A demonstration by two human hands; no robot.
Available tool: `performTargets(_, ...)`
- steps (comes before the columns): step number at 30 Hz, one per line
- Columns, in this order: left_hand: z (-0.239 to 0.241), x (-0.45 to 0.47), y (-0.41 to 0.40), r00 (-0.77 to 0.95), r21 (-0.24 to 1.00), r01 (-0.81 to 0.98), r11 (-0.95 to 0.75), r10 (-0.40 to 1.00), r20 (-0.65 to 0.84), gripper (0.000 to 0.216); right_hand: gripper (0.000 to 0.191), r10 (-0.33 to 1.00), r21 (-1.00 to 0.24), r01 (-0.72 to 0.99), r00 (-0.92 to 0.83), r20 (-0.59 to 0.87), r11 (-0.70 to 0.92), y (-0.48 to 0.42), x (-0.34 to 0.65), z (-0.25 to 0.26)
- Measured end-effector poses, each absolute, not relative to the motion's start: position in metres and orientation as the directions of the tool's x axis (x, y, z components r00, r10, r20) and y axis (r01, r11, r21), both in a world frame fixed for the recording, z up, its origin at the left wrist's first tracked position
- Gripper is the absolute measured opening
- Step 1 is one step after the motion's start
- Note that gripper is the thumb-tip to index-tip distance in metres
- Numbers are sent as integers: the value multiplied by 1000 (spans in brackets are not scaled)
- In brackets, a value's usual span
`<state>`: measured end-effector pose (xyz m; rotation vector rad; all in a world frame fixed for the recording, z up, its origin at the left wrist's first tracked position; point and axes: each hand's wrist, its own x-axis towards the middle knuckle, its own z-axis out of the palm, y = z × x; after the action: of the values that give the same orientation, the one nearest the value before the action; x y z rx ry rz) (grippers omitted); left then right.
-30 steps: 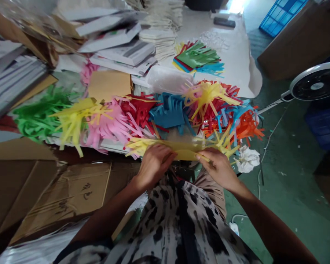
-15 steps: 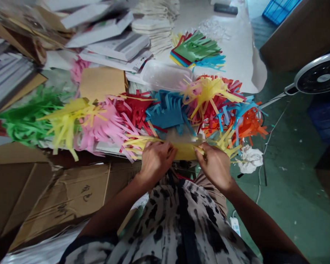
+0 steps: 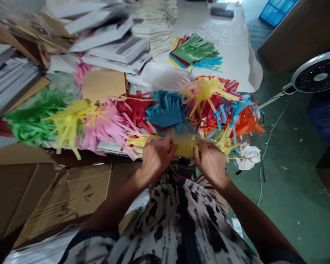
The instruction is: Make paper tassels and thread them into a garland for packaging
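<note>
A yellow fringed paper strip (image 3: 184,147) lies across the near edge of the table. My left hand (image 3: 157,155) pinches its left part and my right hand (image 3: 210,161) pinches its right part, with a short span of flat yellow paper between them. Thin yellow fringes stick out past both hands. Just beyond the strip lie piles of fringed paper: blue (image 3: 166,110), red (image 3: 134,108), pink (image 3: 107,124), yellow (image 3: 71,119), green (image 3: 30,119) and an orange-blue tangle (image 3: 236,117).
A flat stack of cut coloured sheets (image 3: 195,55) sits farther back beside a clear plastic tray (image 3: 165,75). White booklets (image 3: 118,47) and cardboard (image 3: 103,84) crowd the left. A crumpled white paper (image 3: 247,156), a fan (image 3: 316,79) and cardboard boxes (image 3: 52,198) surround the table.
My two hands have moved closer together along the yellow strip, shortening the flat span between them. The view has shifted slightly.
</note>
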<state>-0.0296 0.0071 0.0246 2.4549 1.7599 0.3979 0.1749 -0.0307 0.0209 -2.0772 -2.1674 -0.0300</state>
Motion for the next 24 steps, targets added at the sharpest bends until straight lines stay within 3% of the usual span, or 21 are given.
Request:
performTargets(5, 20, -28, -15, 468, 178, 771, -612, 732, 495, 33, 27, 993, -107, 994, -19, 118, 32, -31, 171, 19)
performTargets(9, 8, -19, -37, 645, 240, 638, -731, 678, 352, 39, 26, 984, -97, 992, -64, 166, 81, -30, 174, 18)
performTargets(12, 3, -17, -41, 666, 271, 656, -705, 709, 231, 44, 22, 956, -39, 994, -87, 280, 102, -29, 194, 30)
performTargets(15, 1, -19, -40, 674, 245, 667, -703, 710, 203, 41, 30, 910, -9, 999, -45, 412, 53, -36, 216, 49)
performTargets(17, 1, -18, -40, 675, 227, 667, -710, 704, 221, 40, 36, 885, -59, 986, -114, 452, 157, -45, 222, 55)
performTargets(20, -2, -17, -42, 667, 220, 663, -715, 698, 259, 40, 39, 829, -129, 882, -364, 425, 453, -60, 212, 42)
performTargets(24, -4, -33, -41, 667, 230, 642, -731, 681, 301, 40, 34, 815, -107, 864, -415, 404, 492, -67, 200, 9)
